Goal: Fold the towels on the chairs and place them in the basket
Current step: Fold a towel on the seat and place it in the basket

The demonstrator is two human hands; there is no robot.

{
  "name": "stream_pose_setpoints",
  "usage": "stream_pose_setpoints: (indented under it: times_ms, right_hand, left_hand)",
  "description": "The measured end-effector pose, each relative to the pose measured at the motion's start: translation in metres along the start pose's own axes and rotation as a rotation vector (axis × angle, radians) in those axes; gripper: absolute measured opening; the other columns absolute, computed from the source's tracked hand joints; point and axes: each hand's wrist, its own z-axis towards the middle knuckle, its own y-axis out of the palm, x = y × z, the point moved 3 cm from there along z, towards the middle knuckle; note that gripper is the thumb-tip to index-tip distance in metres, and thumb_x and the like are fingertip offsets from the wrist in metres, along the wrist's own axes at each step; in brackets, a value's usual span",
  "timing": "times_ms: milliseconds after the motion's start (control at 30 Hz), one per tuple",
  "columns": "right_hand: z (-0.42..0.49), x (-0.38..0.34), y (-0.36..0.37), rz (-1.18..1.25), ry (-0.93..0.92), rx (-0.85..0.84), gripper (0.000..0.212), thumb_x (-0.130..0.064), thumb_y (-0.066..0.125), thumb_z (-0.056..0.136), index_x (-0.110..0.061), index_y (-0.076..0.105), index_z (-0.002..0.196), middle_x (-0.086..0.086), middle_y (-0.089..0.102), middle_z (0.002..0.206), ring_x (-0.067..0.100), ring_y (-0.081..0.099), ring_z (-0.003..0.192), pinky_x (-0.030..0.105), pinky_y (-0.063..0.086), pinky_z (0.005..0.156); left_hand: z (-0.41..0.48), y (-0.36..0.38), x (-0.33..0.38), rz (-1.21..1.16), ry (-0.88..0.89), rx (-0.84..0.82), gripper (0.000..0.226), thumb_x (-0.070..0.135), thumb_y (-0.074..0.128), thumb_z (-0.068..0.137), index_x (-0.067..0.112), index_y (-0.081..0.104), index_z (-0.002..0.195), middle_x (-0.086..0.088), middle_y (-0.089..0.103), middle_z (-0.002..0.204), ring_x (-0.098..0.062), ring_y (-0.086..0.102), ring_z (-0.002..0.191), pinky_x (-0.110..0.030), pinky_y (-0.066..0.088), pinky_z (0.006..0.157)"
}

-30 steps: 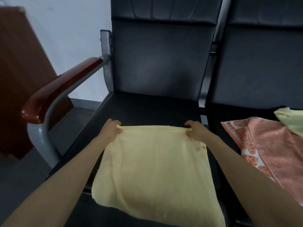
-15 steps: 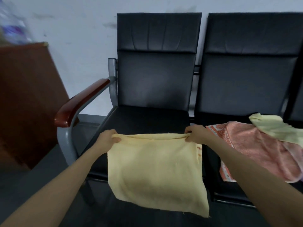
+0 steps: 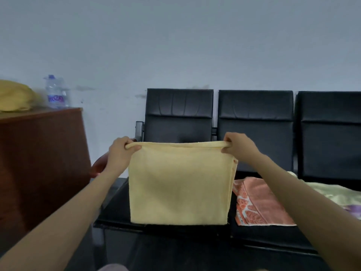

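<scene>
A folded pale yellow towel (image 3: 179, 184) hangs in the air in front of the leftmost black chair (image 3: 178, 118). My left hand (image 3: 121, 153) pinches its top left corner and my right hand (image 3: 237, 146) pinches its top right corner, so the top edge is stretched level between them. An orange patterned towel (image 3: 259, 202) lies on the middle chair's seat, with a pale green towel (image 3: 332, 194) beside it to the right. No basket shows in the view.
A brown wooden cabinet (image 3: 41, 163) stands at the left, with a water bottle (image 3: 55, 92) and a yellow cloth bundle (image 3: 13, 96) on top. A row of three black chairs lines the grey wall. The red-brown armrest (image 3: 99, 165) sits behind my left wrist.
Both hands have lifted the yellow towel off the seat and raised it until it hangs straight. The view has pulled back and up, showing the cabinet top and a third chair.
</scene>
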Motion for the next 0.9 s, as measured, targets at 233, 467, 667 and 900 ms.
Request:
stream_pose_setpoints:
  times_ms: [233, 467, 667, 900]
  right_hand:
    - [-0.013, -0.003, -0.021, -0.394, 0.088, 0.056, 0.006, -0.014, 0.056, 0.086, -0.011, 0.061, 0.085, 0.002, 0.056, 0.081, 0.02, 0.052, 0.066, 0.025, 0.035, 0.05]
    - [-0.014, 0.006, -0.013, -0.48, 0.053, -0.078, 0.022, -0.004, 0.044, 0.088, -0.014, 0.046, 0.068, -0.001, 0.048, 0.068, 0.016, 0.041, 0.052, 0.024, 0.029, 0.047]
    - [-0.011, 0.02, 0.013, -0.264, 0.152, -0.183, 0.017, 0.003, 0.042, 0.084, -0.007, 0.055, 0.08, 0.006, 0.06, 0.077, 0.017, 0.047, 0.056, 0.025, 0.039, 0.049]
    - [0.003, 0.025, 0.003, 0.293, 0.202, 0.188, 0.008, -0.002, 0.052, 0.088, -0.01, 0.056, 0.088, 0.01, 0.064, 0.087, 0.026, 0.061, 0.077, 0.036, 0.051, 0.066]
  left_hand:
    - [-0.009, -0.005, 0.006, -0.025, -0.053, -0.132, 0.031, 0.019, 0.077, 0.077, 0.014, 0.05, 0.063, -0.004, 0.069, 0.096, -0.017, 0.05, 0.05, -0.028, 0.043, 0.056]
    - [-0.006, 0.0, 0.004, -0.061, -0.106, -0.242, 0.025, 0.016, 0.075, 0.081, 0.008, 0.053, 0.072, -0.001, 0.06, 0.091, -0.017, 0.054, 0.045, -0.025, 0.047, 0.048]
    - [0.001, 0.025, -0.013, -0.178, -0.226, -0.271, 0.017, 0.007, 0.06, 0.092, -0.002, 0.059, 0.107, -0.011, 0.063, 0.082, -0.02, 0.065, 0.055, -0.027, 0.058, 0.056]
    - [0.007, 0.03, 0.0, -0.158, -0.071, 0.033, 0.01, 0.011, 0.053, 0.093, 0.002, 0.055, 0.088, -0.01, 0.059, 0.083, -0.023, 0.051, 0.077, -0.031, 0.041, 0.069]
